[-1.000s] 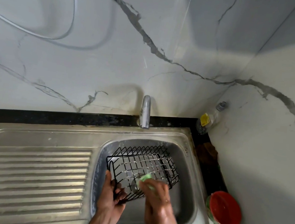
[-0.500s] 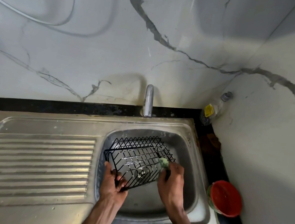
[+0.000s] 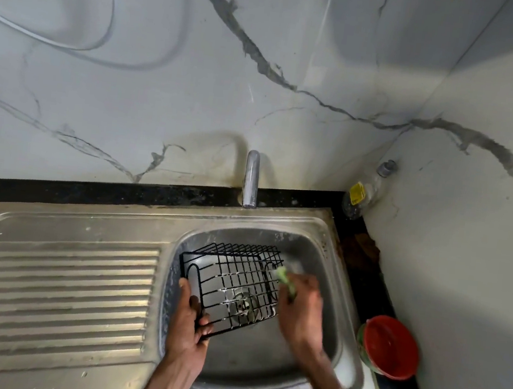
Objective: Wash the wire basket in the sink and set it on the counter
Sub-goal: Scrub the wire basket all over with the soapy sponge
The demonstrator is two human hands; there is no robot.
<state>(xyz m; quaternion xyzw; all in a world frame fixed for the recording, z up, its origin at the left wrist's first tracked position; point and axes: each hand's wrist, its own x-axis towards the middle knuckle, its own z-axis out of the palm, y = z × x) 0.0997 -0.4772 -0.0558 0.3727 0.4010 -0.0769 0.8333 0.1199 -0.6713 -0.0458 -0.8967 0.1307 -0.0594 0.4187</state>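
Over the sink bowl: black wire basket, tilted, mid-scrub.
Left hand grips its near-left corner; right hand clenches a green scouring pad against its right side. Rinsing and desk placement remain.

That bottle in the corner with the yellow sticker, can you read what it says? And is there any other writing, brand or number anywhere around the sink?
Yellow label on the clear bottle: it carries dark print, but it is too small and blurred to read.
Red tub beside the sink: no writing visible.
Tap, wire basket, green scrubber: no brand or number visible.
No text here can be read.
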